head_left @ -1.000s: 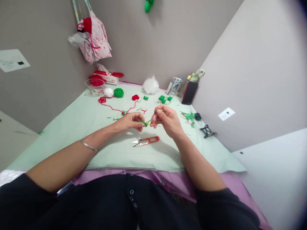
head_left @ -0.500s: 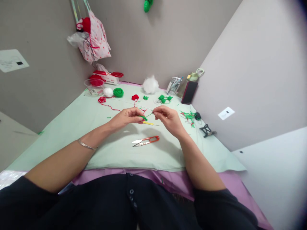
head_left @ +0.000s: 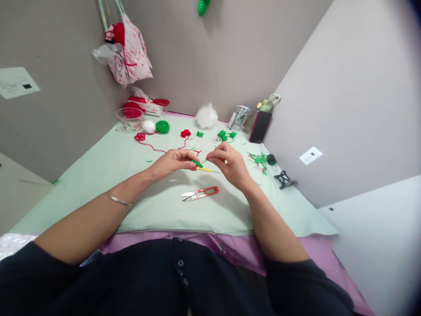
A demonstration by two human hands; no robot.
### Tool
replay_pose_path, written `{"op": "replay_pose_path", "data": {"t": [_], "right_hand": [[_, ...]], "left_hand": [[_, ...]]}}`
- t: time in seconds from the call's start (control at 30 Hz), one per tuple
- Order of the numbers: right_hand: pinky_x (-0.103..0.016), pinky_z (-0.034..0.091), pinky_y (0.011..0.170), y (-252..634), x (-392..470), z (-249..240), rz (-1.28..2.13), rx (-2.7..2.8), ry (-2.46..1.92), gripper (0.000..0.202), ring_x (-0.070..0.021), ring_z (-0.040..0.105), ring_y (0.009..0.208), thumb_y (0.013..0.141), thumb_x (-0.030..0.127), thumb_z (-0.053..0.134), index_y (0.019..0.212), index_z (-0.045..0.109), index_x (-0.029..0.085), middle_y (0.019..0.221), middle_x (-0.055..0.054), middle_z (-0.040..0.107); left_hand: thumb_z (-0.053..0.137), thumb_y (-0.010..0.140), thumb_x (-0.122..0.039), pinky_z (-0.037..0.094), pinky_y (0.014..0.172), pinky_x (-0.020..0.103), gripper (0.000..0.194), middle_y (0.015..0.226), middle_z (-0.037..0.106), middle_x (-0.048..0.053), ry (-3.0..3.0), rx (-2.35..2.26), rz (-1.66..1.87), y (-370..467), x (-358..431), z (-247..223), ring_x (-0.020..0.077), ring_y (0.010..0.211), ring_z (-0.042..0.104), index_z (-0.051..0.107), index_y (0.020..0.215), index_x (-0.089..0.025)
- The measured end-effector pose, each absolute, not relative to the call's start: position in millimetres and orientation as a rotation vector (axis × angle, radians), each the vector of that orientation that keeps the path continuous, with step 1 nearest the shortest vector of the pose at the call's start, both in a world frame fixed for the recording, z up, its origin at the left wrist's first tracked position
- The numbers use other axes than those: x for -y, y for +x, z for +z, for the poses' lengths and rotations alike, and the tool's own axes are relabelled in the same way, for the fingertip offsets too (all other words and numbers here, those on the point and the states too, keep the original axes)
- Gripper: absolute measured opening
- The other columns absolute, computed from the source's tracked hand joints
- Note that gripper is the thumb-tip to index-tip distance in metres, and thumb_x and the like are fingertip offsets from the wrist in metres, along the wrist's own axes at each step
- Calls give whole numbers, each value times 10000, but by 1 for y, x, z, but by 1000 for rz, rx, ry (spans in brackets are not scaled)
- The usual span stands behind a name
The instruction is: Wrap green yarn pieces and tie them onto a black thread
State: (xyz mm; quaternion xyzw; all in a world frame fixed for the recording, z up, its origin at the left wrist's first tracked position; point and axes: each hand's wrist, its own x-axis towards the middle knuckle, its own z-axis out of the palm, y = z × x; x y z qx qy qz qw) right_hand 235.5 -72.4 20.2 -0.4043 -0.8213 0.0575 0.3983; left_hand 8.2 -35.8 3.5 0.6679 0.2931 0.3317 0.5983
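Tablecloth, pale green, below held green yarn, grey walls

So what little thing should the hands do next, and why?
Probably the right hand should gently pull the green strand snug. It seems to be pinching that strand, which runs across to the small green piece. The left hand is holding the piece, so it could anchor it against the pull.

The yarn piece is green, hook handle yellow, bag red-dotted pink.
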Motion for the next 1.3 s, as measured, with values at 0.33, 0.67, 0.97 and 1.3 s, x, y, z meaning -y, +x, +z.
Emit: {"op": "replay_pose_path", "data": {"t": [0.33,0.67,0.97,1.3], "right_hand": [[-285,428,693,238,71,18,131,2124,-1026,146,-132,523,760,927,182,585,943,717,240,866,-21,542],[-290,441,732,239,71,19,219,2157,-972,152,-141,547,804,930,185,581,945,722,241,867,-22,552],[-285,447,738,237,73,20,278,2176,-959,160,-141,549,815,932,178,572,936,722,235,876,-26,543],[-290,455,724,237,73,20,282,2163,-990,157,-142,558,795,934,216,571,920,726,239,866,-30,571]], "left_hand": [[746,763,-330,492,941,374,250,911,712,31,1571,-681,747,8,36,3,177,885,678,718,956,-173],[709,804,-339,502,955,359,248,992,719,35,1589,-639,666,5,37,5,169,914,680,725,998,-185],[687,825,-366,498,950,356,242,943,725,34,1602,-636,607,5,39,6,168,897,683,709,978,-179],[677,826,-386,484,915,354,256,893,702,35,1605,-617,616,5,39,7,172,882,656,683,972,-177]]}}
